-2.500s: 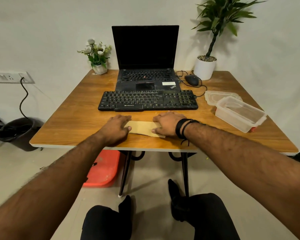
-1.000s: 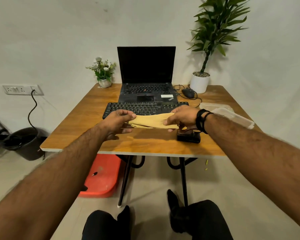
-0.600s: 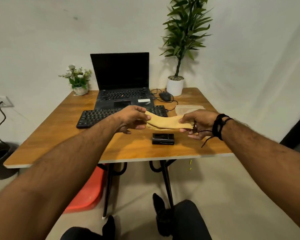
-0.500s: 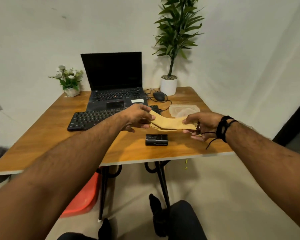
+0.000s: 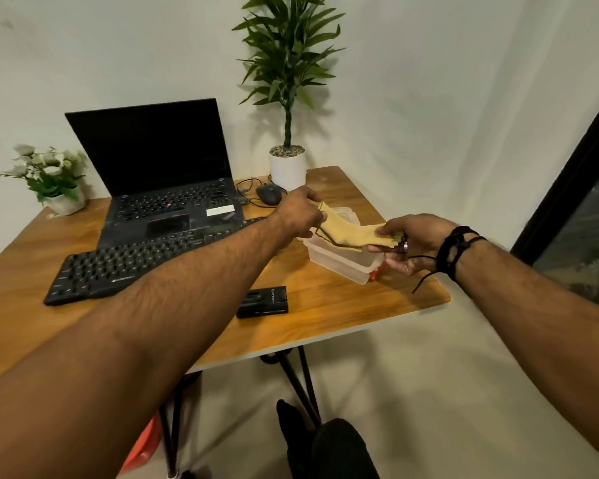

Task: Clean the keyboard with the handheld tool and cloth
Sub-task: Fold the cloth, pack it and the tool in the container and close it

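From the head view, a yellow cloth (image 5: pixel 351 232) is held stretched between both hands above a clear plastic box (image 5: pixel 343 261) on the wooden surface (image 5: pixel 343 305): one end is pinched by the left hand (image 5: pixel 300 212), the other by the right hand (image 5: pixel 414 242). The black keyboard (image 5: pixel 132 264) lies in front of a laptop (image 5: pixel 163 188), and a small black device (image 5: pixel 264 300) lies near the front edge.

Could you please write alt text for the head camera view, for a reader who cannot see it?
Both hands, left hand and right hand, hold a folded tan cloth above a clear plastic container on a wooden table. A black keyboard, open laptop and small black handheld tool lie nearby.
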